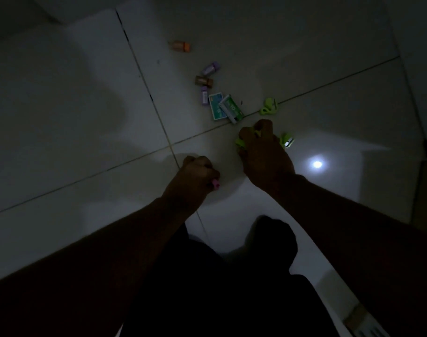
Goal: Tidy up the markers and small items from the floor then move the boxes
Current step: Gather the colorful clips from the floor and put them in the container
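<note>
Head view, dim. Our right hand (263, 147) was down on the tiled floor (86, 117), fingers curled over lime green small items (240, 142), likely gathering several at once. Our left hand (198, 176) was closed in a fist round a pink marker (216, 184), its tip poking out, probably kept there to free the right. Both forearms reached forward and down. Left to collect beyond the hands: an orange marker (181, 46), purple markers (210, 68), a brown one (204, 81), two small green packets (226, 108), another lime green piece (269, 107). We saw no boxes clearly.
</note>
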Demonstrator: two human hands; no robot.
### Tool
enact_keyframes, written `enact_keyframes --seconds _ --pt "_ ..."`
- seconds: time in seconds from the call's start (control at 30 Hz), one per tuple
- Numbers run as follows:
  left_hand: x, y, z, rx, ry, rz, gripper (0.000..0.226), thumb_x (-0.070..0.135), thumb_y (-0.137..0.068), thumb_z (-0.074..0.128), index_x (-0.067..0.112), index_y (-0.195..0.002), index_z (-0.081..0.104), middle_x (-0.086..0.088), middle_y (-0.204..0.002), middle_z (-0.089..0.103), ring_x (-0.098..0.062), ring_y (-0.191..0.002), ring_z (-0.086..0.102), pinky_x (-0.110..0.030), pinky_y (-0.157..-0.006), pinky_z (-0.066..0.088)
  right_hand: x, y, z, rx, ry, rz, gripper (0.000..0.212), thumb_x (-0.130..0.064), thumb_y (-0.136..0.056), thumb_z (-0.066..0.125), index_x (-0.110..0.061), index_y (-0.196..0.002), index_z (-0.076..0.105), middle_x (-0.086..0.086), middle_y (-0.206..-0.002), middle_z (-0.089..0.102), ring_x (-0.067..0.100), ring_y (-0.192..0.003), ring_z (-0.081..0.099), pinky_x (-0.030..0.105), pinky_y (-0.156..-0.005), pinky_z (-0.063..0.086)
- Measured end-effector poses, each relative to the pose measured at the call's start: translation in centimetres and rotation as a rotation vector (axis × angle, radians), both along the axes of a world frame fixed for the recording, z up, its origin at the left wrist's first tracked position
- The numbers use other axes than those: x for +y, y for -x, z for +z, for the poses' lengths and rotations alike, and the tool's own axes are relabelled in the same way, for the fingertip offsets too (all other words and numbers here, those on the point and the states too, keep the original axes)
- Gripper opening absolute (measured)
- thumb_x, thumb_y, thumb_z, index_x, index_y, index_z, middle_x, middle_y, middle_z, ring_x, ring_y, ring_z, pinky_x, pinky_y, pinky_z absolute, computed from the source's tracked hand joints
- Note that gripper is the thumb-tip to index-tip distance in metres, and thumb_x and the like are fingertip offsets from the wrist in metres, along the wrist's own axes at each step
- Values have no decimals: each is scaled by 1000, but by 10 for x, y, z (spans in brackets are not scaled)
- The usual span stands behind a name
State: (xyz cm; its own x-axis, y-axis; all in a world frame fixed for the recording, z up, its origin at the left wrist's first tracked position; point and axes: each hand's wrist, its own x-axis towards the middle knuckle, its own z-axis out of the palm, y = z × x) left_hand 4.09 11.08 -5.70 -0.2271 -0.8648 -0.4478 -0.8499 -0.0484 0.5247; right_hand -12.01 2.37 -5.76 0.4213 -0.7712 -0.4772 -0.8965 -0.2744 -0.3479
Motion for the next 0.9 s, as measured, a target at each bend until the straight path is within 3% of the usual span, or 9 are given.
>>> enact_keyframes --seconds 0.17,0.27,0.4,0.5,0.6,0.67,0.77,0.9 --pt "-2 6 4 34 42 121 16 15 -78 73 1 -84 72 -19 -86 69 -33 -89 61 -38 -83 39 -2 3 2 18 -58 29 48 -29 -94 52 -21 -140 39 20 -141 25 39 -99 56 44 -83 54" --pt "-5 6 7 78 47 143 12 10 -76 74 -1 -78 71 -19 -77 69 -34 -78 62 -36 -74 42 -3 9 4 31 -82 103 47 -30 -95 50 -18 -139 38 22 -139 28 39 -104 53 42 -83 52" --pt "-9 5 7 149 31 309 14 15 -76 77 3 -79 72 -11 -80 70 -16 -78 59 -21 -68 31 -1 17 8 18 -60 159 43 -26 -95 51 -10 -134 41 24 -140 29 39 -111 50 39 -83 48" --pt "-17 3 10 254 -14 497 15 18 -71 81 7 -70 70 -7 -71 69 -13 -65 58 -19 -60 37 -2 25 14 -71 43 101 35 -21 -92 57 -1 -119 50 25 -137 32 39 -105 54 32 -77 46" --pt "-32 10 16 366 -30 593 18 17 -69 83 12 -64 66 1 -61 65 0 -56 56 -15 -55 40 -5 39 14 -56 96 -81 33 -27 -93 55 -7 -119 49 19 -149 20 35 -104 56 34 -70 51" --pt "-49 21 22 455 -21 676 19 19 -68 83 10 -67 66 2 -61 64 4 -57 55 -13 -60 42 -6 48 10 -41 85 -142 34 -31 -93 53 -12 -121 47 16 -151 17 36 -105 55 34 -67 51" --pt "-80 39 28 483 -7 729 31 27 -70 82 0 -78 68 -18 -74 67 -12 -70 56 -26 -67 46 -6 57 3 -29 13 -162 38 -35 -93 51 -19 -127 42 12 -147 21 36 -103 54 37 -70 49" --pt "-121 57 29 413 56 659 26 18 -75 79 -3 -85 69 -18 -80 67 -22 -74 59 -26 -66 45 -13 55 -2 -56 -12 -240 43 -35 -93 52 -19 -132 42 14 -137 30 37 -107 51 41 -78 52"
